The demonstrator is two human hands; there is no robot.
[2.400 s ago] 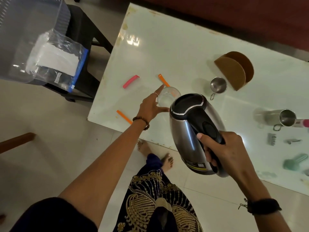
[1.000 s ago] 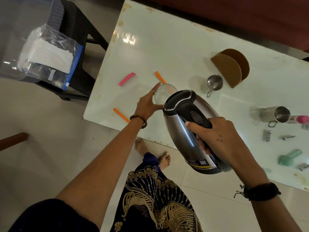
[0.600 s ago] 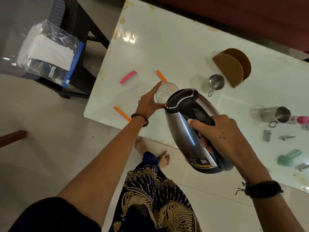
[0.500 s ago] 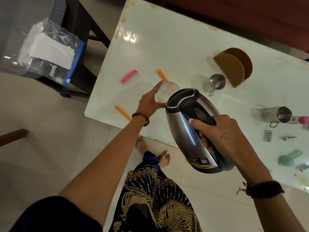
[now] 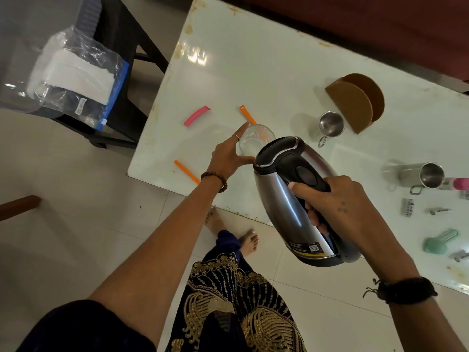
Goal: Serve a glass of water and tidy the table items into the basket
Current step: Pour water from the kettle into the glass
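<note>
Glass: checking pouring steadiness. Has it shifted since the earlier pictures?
No. The glass still overlaps the same end of the orange strip behind it.

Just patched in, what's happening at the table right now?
A person is pouring from a steel kettle, tipped by its black handle in the right hand, toward a clear glass near the table's front edge. The left hand steadies the glass from the side. Whether water is flowing cannot be seen. Tidying has not begun: a pink strip, orange strips, two steel cups and small items lie scattered on the table.
</note>
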